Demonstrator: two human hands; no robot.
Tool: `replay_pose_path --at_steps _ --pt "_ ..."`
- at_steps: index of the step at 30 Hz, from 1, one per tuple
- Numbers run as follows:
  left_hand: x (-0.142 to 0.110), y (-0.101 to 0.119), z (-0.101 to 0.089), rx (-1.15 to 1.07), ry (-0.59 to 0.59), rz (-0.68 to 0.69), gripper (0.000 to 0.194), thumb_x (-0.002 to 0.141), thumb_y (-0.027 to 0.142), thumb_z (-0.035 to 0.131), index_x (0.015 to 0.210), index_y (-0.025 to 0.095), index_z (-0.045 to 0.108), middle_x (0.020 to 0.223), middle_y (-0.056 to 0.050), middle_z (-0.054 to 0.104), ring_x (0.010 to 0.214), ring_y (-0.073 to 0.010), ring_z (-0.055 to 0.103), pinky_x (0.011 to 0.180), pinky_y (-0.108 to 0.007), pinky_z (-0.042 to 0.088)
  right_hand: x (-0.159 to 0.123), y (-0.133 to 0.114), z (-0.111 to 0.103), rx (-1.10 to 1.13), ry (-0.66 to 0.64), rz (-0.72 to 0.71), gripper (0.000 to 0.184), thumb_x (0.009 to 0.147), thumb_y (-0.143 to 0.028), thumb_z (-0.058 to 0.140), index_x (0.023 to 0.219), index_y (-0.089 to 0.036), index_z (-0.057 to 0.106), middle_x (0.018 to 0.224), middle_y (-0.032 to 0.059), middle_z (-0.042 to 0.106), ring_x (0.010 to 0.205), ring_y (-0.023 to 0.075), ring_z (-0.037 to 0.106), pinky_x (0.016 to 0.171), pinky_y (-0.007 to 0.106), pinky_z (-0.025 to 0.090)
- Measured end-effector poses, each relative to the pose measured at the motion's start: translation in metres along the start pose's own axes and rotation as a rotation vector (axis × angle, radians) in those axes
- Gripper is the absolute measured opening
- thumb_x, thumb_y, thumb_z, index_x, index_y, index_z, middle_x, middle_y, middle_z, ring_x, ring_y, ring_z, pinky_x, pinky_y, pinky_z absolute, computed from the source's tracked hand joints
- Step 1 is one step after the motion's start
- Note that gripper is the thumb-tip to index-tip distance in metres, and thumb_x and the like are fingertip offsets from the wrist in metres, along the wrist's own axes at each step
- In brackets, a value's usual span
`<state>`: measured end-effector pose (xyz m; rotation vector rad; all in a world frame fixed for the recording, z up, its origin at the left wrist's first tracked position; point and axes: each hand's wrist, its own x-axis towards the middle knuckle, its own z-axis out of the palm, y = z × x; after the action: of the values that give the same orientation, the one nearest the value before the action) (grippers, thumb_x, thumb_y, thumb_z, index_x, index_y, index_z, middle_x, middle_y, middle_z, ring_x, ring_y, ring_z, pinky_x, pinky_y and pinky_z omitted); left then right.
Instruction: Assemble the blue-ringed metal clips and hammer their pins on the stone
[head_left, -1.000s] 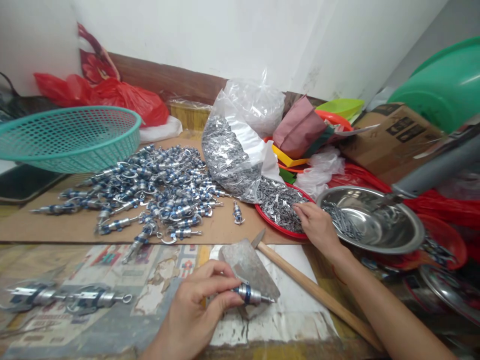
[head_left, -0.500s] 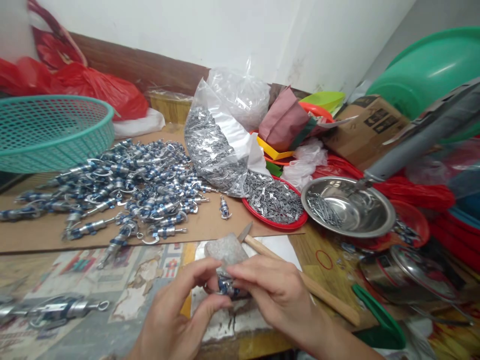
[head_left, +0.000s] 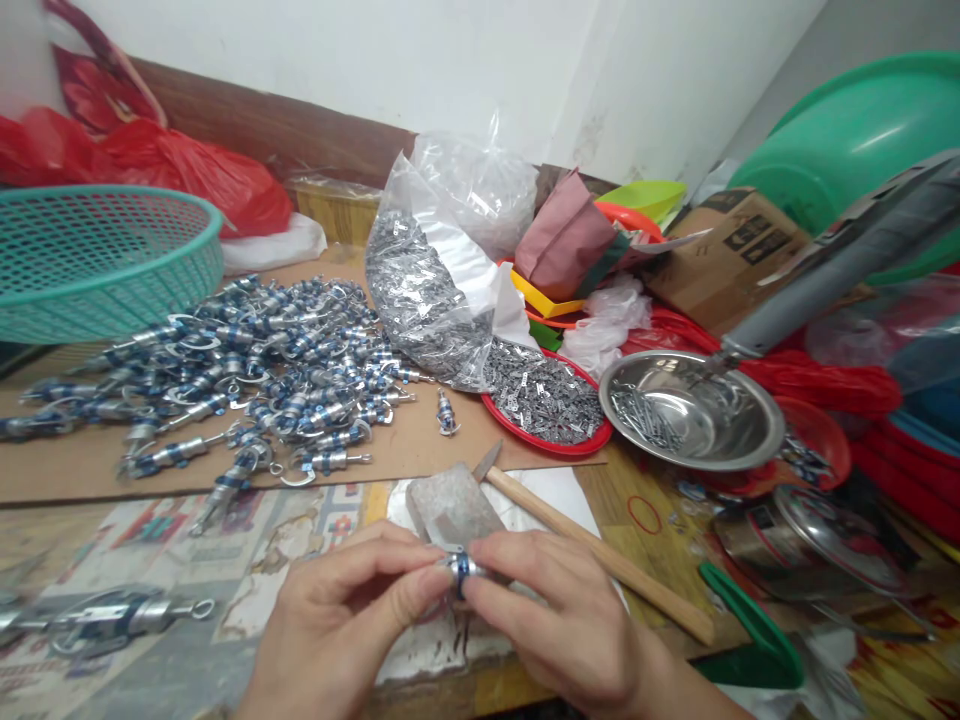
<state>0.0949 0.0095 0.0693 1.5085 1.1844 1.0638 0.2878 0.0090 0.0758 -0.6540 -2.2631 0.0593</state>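
Observation:
Between my two hands is a small silver metal fitting with a blue band [head_left: 462, 572], partly covered by fingers. My left hand [head_left: 360, 600] pinches its left end between thumb and forefinger. The fingers of my right hand [head_left: 555, 600] close on its right end. Just beyond the hands lies a grey stone block [head_left: 454, 502], and a hammer with a wooden handle [head_left: 600, 550] slants away to its right. A large heap of similar silver-and-blue fittings [head_left: 277, 370] spreads over the cardboard, with a single fitting [head_left: 446, 412] apart from it.
A red plate [head_left: 491, 412] of small flat metal pieces stands behind the block, beside a plastic bag [head_left: 427, 290] of them. To the right are a steel bowl [head_left: 765, 420] with pins, a lidded metal pot [head_left: 780, 540] and a green plastic piece [head_left: 757, 630]. A turquoise basket [head_left: 187, 260] sits back left.
My left thumb and forefinger have come together on the fitting, which has turned so its blue band shows between both hands. The camera view has shifted slightly.

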Motion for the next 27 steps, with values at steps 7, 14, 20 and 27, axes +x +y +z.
replay_pose_path --at_steps 7,14,20,27 --pt "-0.004 0.000 0.000 0.261 0.071 0.302 0.015 0.075 0.017 0.066 0.079 0.030 0.073 0.083 0.001 0.072 0.078 -0.0161 0.067 0.070 -0.017 0.049 0.006 0.000 -0.006 -0.020 -0.006 -0.062 0.021 0.091 -0.011 0.045 0.093 -0.010 0.066 0.088 0.0121 0.072 0.082 0.0180 0.067 0.071 0.027 0.057" --pt "-0.008 -0.004 -0.006 0.071 -0.075 -0.005 0.013 0.079 0.033 0.062 0.082 0.031 0.075 0.080 0.001 0.075 0.080 -0.0197 0.069 0.069 -0.020 0.054 0.002 -0.006 0.004 0.100 0.116 0.091 0.018 0.087 -0.013 0.053 0.097 -0.017 0.067 0.087 0.0098 0.071 0.071 0.0144 0.068 0.062 0.021 0.056" --pt "-0.013 -0.009 0.006 -0.389 0.026 -0.363 0.045 0.059 0.040 0.080 0.102 0.030 0.067 0.094 0.000 0.075 0.088 -0.0225 0.068 0.077 -0.027 0.056 0.005 -0.010 0.008 0.356 0.102 0.348 0.011 0.082 -0.019 0.064 0.087 -0.016 0.073 0.077 0.0080 0.070 0.065 0.0135 0.067 0.057 0.019 0.055" --pt "-0.003 -0.016 0.006 -0.498 -0.164 -0.464 0.059 0.070 0.039 0.072 0.121 0.025 0.046 0.082 0.000 0.067 0.079 -0.0192 0.065 0.066 -0.026 0.051 0.013 0.098 -0.020 -0.206 -0.111 0.802 0.019 0.087 -0.013 0.052 0.093 -0.019 0.070 0.100 0.0078 0.068 0.092 0.0187 0.064 0.086 0.035 0.049"
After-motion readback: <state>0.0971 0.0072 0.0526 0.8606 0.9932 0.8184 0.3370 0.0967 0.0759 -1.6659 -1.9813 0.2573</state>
